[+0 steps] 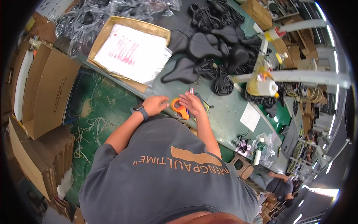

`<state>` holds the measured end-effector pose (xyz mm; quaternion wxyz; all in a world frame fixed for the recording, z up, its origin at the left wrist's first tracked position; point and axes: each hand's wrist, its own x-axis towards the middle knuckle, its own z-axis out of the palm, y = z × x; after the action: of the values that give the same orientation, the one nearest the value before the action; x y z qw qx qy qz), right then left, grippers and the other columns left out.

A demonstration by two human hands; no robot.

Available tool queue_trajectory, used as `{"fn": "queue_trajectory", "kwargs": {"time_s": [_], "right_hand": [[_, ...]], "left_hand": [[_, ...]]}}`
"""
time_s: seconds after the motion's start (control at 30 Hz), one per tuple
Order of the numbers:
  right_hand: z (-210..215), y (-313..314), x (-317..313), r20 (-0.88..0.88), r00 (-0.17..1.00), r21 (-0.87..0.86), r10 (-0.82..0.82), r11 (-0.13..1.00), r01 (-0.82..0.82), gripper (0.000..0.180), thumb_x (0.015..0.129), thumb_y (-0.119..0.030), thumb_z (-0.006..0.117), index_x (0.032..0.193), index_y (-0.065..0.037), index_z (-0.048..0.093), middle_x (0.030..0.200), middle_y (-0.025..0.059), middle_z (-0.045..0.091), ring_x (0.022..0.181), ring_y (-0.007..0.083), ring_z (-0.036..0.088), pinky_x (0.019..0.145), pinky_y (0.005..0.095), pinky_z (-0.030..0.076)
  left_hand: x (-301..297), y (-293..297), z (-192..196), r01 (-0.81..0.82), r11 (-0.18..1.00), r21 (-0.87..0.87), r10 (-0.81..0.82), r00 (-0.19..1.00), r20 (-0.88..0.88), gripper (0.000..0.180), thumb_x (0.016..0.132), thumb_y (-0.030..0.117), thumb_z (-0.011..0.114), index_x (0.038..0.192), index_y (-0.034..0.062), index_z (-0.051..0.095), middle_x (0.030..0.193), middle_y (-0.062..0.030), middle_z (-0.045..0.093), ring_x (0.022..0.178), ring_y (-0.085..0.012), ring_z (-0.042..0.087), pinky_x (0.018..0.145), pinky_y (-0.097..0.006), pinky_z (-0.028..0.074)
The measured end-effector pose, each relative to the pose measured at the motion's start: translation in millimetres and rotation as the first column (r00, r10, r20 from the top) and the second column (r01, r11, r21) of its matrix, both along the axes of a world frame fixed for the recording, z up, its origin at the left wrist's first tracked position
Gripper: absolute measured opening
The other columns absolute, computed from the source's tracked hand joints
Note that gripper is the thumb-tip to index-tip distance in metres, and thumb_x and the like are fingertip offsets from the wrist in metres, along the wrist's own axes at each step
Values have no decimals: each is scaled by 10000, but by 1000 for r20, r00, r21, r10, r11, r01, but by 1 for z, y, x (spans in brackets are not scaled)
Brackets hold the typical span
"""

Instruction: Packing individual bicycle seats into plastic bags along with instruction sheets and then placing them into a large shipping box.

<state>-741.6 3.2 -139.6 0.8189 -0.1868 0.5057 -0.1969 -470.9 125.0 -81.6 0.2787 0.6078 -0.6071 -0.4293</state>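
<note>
Near the table's front edge, an orange tape dispenser (182, 111) with a tape roll lies between my two hands. My left hand (156, 105), with a dark watch on its wrist, is just left of it, fingers stretched toward it and holding nothing I can see. Close by on its other side is my right hand (192, 103), palm partly turned up and fingers spread, with no object in it. Whether either hand touches the dispenser I cannot tell. Beyond them lie several black bicycle saddles (203, 46) in a pile on the green table (220, 115).
An open carton (104, 41) holding white plastic bags with red print stands at the far left of the table. Clear plastic wrap (74, 33) lies behind it. A white paper sheet (250, 117) and bottle (266, 89) are rightward. Cardboard boxes (52, 93) stand left; another person (278, 184) sits farther right.
</note>
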Motion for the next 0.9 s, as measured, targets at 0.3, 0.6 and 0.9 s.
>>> {"fn": "queue_trajectory", "kwargs": {"time_s": [0.3,0.6,0.9], "right_hand": [[-92,-86,166,-319,880,248,-352,865,436,817,888,-361,854,1550,-111,445,1618,212,378,1525,383,340,1293,633,105],[-27,-63,153,-468,817,-19,-339,927,374,517,835,-254,885,1232,-90,598,1259,129,633,1057,311,676,777,518,617],[70,94,128,354,657,332,-665,746,577,524,974,-290,726,1323,34,508,1001,159,611,818,240,589,614,314,558]], "left_hand": [[146,-130,-57,-225,965,-134,256,918,304,337,908,384,778,979,57,736,976,-169,749,932,-384,715,843,-481,562],[171,-155,-104,-206,971,119,163,941,297,344,998,443,648,1003,133,797,992,-155,761,954,-383,713,834,-488,551],[182,-115,64,490,791,-365,-6,603,797,168,861,136,648,1009,79,704,933,-69,690,904,-255,683,749,-400,528]]}}
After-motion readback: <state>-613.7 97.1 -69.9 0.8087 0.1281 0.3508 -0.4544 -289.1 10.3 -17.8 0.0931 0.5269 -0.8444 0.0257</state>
